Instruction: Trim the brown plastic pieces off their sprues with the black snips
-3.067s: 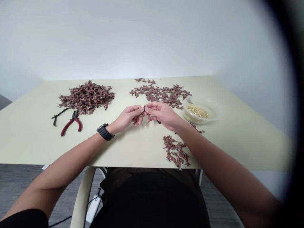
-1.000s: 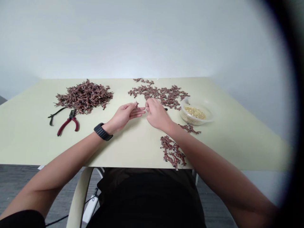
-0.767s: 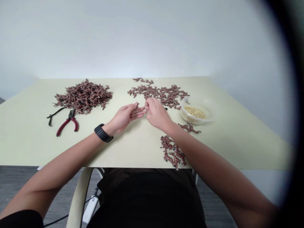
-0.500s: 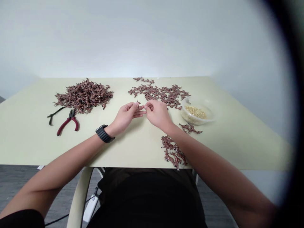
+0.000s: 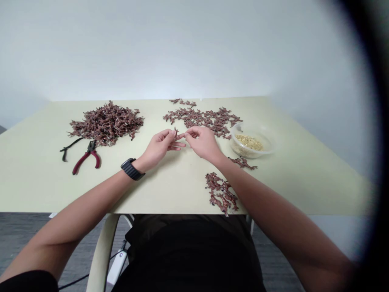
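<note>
Above the middle of the table my left hand (image 5: pixel 161 145) pinches a small brown horse-shaped figurine (image 5: pixel 176 131) between thumb and forefinger, most of it covered by the fingers. Its other fingers stretch to the right. My right hand (image 5: pixel 203 142) meets the left fingertips, thumb and forefinger pressed together; whatever they pinch is too small to make out. Beyond the hands lies a loose spread of the same brown figurines (image 5: pixel 209 118). A clear plastic bowl (image 5: pixel 269 151) with small gold-coloured pieces (image 5: pixel 249 142) stands right of my right hand.
A tall heap of brown figurines (image 5: pixel 106 121) sits at the back left. In front of it lie red-handled pliers (image 5: pixel 91 152) and a dark strip (image 5: pixel 68 150). More figurines (image 5: pixel 221 194) lie near the front edge, and a few (image 5: pixel 244 163) below the bowl.
Both hands stay together in nearly the same place. The left hand's lower fingers have spread slightly apart. The whole view has shifted a little.
</note>
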Demonstrator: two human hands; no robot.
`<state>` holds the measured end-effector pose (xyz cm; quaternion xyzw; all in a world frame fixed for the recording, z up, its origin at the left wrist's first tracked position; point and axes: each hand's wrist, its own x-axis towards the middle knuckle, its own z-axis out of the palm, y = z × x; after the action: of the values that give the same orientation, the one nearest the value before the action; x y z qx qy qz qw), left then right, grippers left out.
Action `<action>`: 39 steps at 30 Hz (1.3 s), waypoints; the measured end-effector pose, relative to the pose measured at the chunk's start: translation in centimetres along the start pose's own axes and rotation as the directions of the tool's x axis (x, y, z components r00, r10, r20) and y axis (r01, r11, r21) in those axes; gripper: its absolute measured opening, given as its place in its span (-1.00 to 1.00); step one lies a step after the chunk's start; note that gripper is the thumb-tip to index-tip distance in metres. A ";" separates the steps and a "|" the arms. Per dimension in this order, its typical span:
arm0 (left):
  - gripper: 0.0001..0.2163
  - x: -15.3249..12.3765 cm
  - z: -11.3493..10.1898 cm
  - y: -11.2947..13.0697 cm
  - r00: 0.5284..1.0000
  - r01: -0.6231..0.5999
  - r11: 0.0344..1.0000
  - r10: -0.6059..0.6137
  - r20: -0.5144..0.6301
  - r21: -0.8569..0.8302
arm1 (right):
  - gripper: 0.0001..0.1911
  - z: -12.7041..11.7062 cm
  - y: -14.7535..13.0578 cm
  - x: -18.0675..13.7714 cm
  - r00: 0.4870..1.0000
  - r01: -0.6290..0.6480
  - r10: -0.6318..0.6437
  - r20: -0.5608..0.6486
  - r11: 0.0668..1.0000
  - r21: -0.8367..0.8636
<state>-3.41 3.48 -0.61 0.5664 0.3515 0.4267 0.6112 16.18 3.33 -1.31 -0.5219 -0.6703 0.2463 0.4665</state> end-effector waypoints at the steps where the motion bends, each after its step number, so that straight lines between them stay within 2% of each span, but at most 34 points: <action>1: -0.64 0.1 -0.3 0.0 1.000 0.015 0.999 -0.015 -0.002 -0.044 | -0.84 -0.2 0.0 0.0 1.000 -0.016 0.016 -0.006 0.999 0.048; 3: -0.70 0.2 -0.8 0.0 0.999 0.045 0.993 -0.043 0.021 -0.111 | -0.84 -0.7 -0.2 0.0 0.999 -0.038 0.037 0.010 0.981 0.192; 6: -0.79 0.3 -1.2 -0.4 0.981 0.145 0.968 -0.114 0.159 -0.203 | -0.84 -1.1 -0.9 -0.1 0.989 -0.072 0.010 0.148 0.905 0.420; 9: -0.89 0.2 -1.2 -0.7 0.943 0.264 0.922 -0.185 0.276 -0.285 | -0.85 -1.0 -1.3 -0.2 0.971 -0.091 -0.028 0.236 0.873 0.479; 11: -0.89 0.1 -1.1 -0.7 0.937 0.287 0.912 -0.203 0.285 -0.292 | -0.85 -0.9 -1.2 -0.3 0.975 -0.074 -0.033 0.218 0.882 0.465; 15: -0.80 -0.1 -0.6 -0.4 0.971 0.184 0.962 -0.146 0.191 -0.201 | -0.84 -0.8 -1.1 -0.3 0.988 -0.021 -0.040 0.148 0.919 0.394; 20: -0.67 -0.3 0.3 -0.1 0.998 0.018 0.998 -0.021 0.054 0.059 | -0.82 -0.3 -1.5 -0.6 0.996 0.001 -0.027 0.087 0.961 0.278; 24: -0.58 -0.8 0.9 -0.3 0.994 -0.106 0.947 0.111 0.002 0.303 | -0.82 0.7 -1.5 -0.9 1.000 0.013 -0.014 0.008 0.990 0.142; 28: -0.61 -1.0 0.8 -0.4 0.982 -0.184 0.862 0.180 0.055 0.472 | -0.82 1.2 -1.3 -0.9 0.999 0.029 -0.027 -0.028 0.996 0.088; 31: -0.63 -0.7 0.5 -0.5 0.984 -0.178 0.875 0.152 0.092 0.451 | -0.82 0.9 -1.4 -0.9 0.999 0.042 -0.039 -0.029 0.995 0.096; 36: -0.56 -0.1 0.5 -0.7 0.987 -0.126 0.979 0.107 0.121 0.160 | -0.88 0.1 -1.5 -0.7 0.993 0.084 -0.071 -0.093 0.986 0.145; 39: -0.57 -0.1 0.6 -0.8 0.985 -0.146 0.984 0.135 0.108 0.100 | -0.87 -0.2 -1.6 -0.7 0.993 0.078 -0.066 -0.095 0.989 0.130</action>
<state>-2.81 3.14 -1.38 0.6427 0.3017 0.4201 0.5652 15.63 2.09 -0.22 -0.4757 -0.6490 0.2497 0.5387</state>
